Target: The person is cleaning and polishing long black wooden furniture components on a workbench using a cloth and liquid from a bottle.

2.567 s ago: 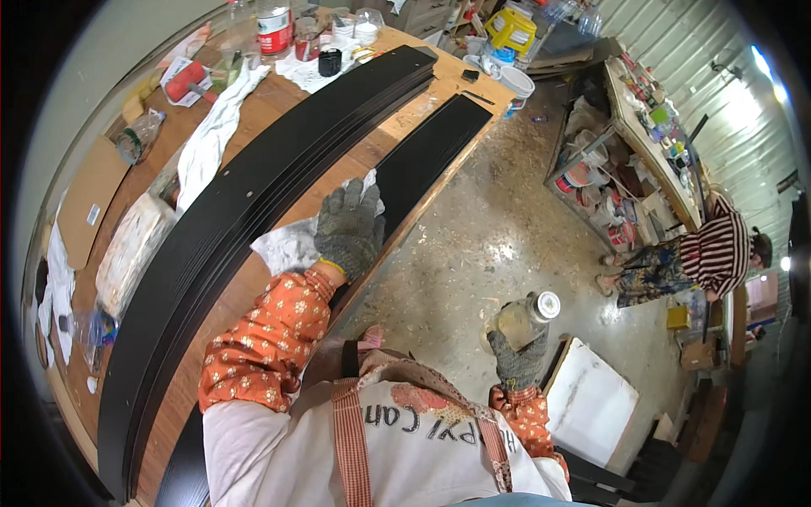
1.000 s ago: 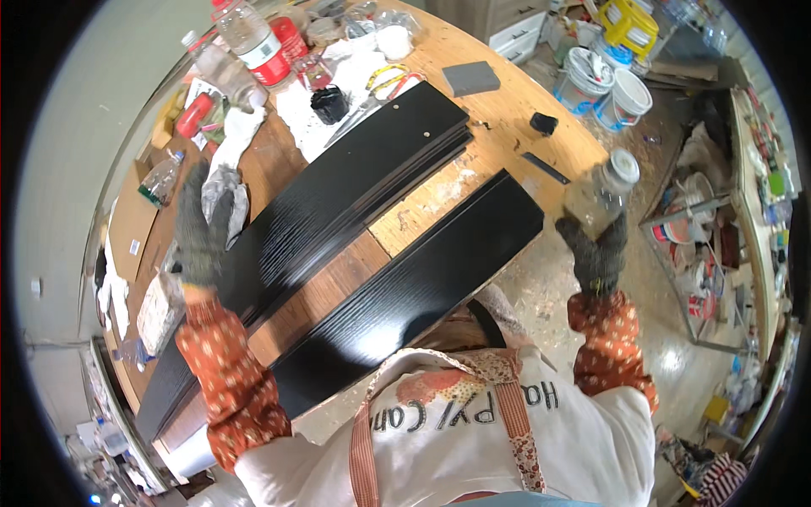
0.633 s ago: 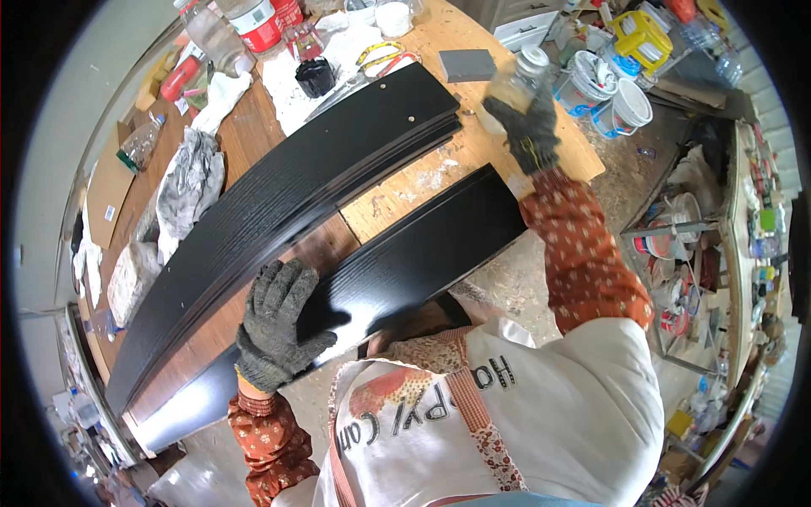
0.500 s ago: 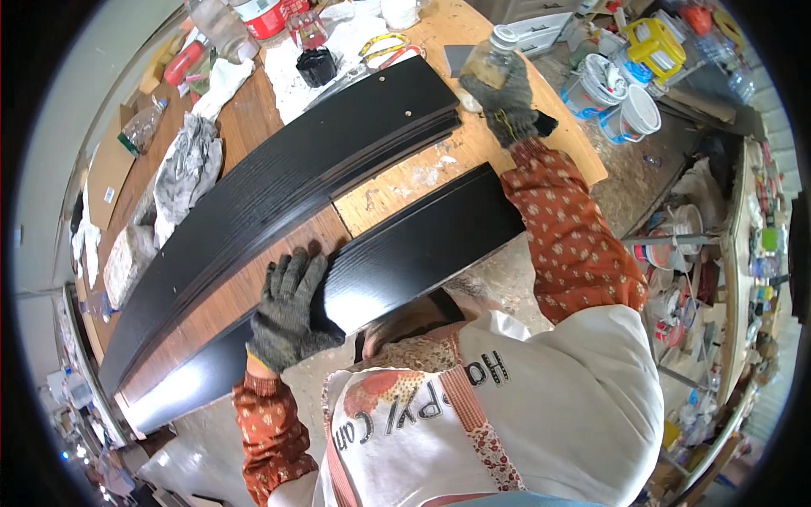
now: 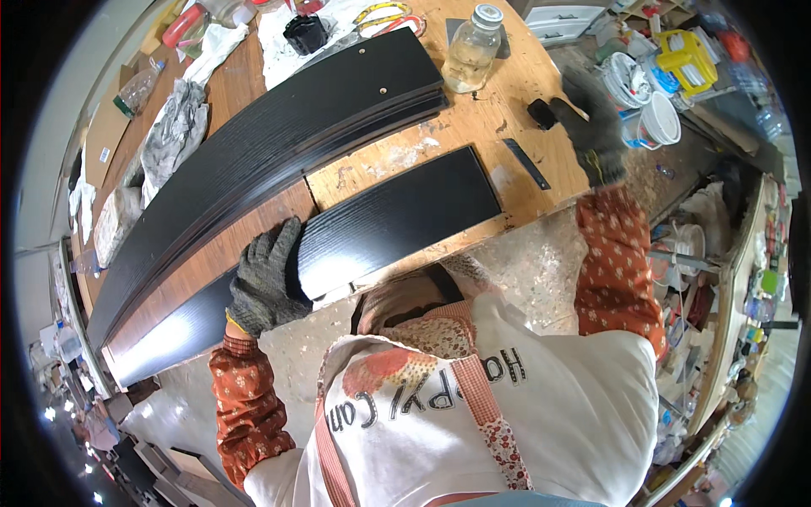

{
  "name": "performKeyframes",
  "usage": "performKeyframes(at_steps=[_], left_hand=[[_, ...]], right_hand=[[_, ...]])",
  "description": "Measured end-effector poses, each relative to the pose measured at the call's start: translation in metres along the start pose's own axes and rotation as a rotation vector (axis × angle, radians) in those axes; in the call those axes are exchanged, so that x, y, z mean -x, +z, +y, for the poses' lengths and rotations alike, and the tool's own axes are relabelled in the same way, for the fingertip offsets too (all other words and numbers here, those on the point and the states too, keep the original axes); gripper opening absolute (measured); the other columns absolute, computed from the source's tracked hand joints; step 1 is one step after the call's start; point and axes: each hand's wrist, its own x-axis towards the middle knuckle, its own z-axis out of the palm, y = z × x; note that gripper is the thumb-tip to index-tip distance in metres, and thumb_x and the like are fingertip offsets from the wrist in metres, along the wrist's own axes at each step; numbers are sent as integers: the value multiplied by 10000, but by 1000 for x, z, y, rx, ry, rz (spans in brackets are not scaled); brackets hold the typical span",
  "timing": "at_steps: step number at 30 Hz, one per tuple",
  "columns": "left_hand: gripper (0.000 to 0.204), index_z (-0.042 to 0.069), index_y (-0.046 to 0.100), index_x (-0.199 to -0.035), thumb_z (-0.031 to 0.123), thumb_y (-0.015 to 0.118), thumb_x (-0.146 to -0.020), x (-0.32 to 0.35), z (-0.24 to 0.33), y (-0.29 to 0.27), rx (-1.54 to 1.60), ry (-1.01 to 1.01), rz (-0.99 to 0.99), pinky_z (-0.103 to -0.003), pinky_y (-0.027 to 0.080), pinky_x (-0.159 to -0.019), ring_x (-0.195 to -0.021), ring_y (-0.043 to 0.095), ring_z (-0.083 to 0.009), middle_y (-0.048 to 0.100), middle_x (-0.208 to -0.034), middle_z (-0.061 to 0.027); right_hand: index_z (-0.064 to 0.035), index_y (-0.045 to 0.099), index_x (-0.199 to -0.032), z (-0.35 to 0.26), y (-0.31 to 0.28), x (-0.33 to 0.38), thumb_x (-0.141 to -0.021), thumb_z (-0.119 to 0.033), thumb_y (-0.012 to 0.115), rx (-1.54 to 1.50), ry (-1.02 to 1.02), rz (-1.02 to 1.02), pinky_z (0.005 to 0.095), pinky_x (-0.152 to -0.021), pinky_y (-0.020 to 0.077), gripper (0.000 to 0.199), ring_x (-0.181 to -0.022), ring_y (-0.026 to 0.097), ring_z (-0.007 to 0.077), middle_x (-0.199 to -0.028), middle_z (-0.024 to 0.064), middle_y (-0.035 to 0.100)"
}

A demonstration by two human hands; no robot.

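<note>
Head view: the jar (image 5: 471, 49), held in the right hand (image 5: 591, 127) 1.0 s ago, now stands upright on the bench (image 5: 507, 110), just beside the far end of the plank stack (image 5: 279, 144) and free of any grip. Right hand has pulled back to the bench's right edge; it hovers near a small black block (image 5: 541, 113) and a thin dark strip (image 5: 526, 163), fingers loosely curled, nothing seen in them; blur hides whether it touches either. Left hand (image 5: 263, 283) has stayed flat on the near plank (image 5: 338, 245) since 0.6 s ago: palm down, fingers spread, pressing on the top face approx. mid-length, not clamped round it. Judgement: jar is put away, both hands are free for plank work, and the near plank is pinned in place. Surface: wood bench w/ pale smears and worn patches between the planks; grey rag (image 5: 173, 135) at left, black pot (image 5: 304, 34) on white cloth at the far edge, red-capped bottle at far left corner. Room: workshop; buckets (image 5: 650, 114) and a yellow crate (image 5: 688, 59) stand on a dusty floor to the right, cluttered shelves beyond.
</note>
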Motion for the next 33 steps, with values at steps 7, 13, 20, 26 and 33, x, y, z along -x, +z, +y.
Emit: performKeyframes(at_steps=[7,13,20,26,33], left_hand=[[1156,92,368,-1471,291,894,-462,-4,7,-8,-23,-93,-51,-489,385,-1066,-1233,492,-411,496,-1363,-219],[1165,76,379,-1473,326,900,-462,6,-8,8,-7,-86,66,-522,323,-1121,-1287,461,-411,504,-1381,-210],[1130,24,395,-1452,638,785,-587,22,-18,33,-249,59,314,-587,247,-1147,-1306,452,-416,496,-1419,-193],[1101,19,403,-1443,679,737,-628,21,-17,39,-285,42,329,-600,241,-1145,-1310,454,-406,489,-1433,-184],[1097,37,414,-1443,667,754,-612,22,-21,43,-260,45,352,-600,241,-1147,-1312,451,-398,493,-1423,-184]], right_hand=[[-118,551,-1341,-6,38,55,-841,-77,768,-61,-212,-327,343,-959,522,546,-1180,570,183,-1291,61,604],[-89,610,-1262,32,12,32,-900,-168,714,232,-213,19,370,-918,517,385,-1090,633,286,-1178,127,665],[-89,633,-1253,87,-23,-8,-1008,-290,538,493,-36,125,373,-958,489,331,-1121,639,263,-1189,138,681],[-112,641,-1255,62,-9,-10,-961,-328,614,502,68,-208,360,-934,504,365,-1072,665,243,-1158,118,698],[-102,600,-1288,48,4,-3,-870,-315,751,413,-45,-253,338,-919,526,493,-1079,658,226,-1129,120,697]])
